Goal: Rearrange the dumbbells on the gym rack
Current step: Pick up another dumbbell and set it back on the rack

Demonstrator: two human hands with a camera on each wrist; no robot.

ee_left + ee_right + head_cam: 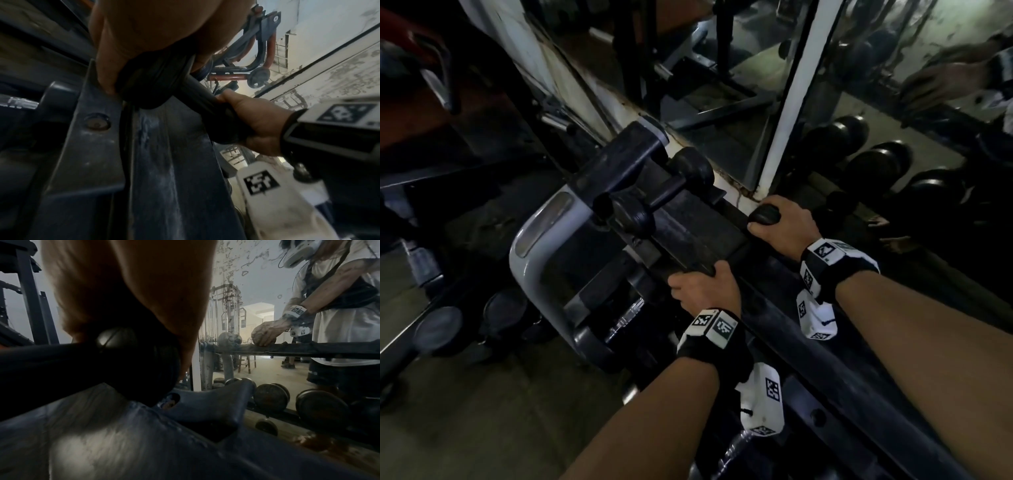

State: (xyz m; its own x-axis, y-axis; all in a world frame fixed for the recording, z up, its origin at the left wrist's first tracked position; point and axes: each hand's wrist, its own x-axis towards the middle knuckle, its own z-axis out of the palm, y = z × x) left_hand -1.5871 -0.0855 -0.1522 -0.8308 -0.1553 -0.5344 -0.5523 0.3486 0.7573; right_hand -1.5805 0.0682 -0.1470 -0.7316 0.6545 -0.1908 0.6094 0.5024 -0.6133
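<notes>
Head view: a black dumbbell (736, 240) lies across the top tier of the gym rack (808, 325), its long axis running from the near edge of the tier toward the mirror (893, 102), crosswise to the rack rails. The left hand (705, 287) is curled over the near head of this dumbbell; the right hand (780, 222) is curled over the far head, whose rounded black end protrudes beyond the fingers (760, 236). Both hands are clenched on the heads, not on the bar. Left wrist view: the bar (203, 97) spans between the two gripped heads, just above the dark rail surface. A second dumbbell (664, 192) rests farther along the same tier, beside the grey end frame (530, 246), with its axis roughly parallel to the held one. Larger round-headed dumbbells (438, 329) occupy the lower tier. No brand, weight marking or readable text is visible on the dumbbells or rack; the white wrist units (714, 325) carry only black-and-white square code patterns.
</notes>
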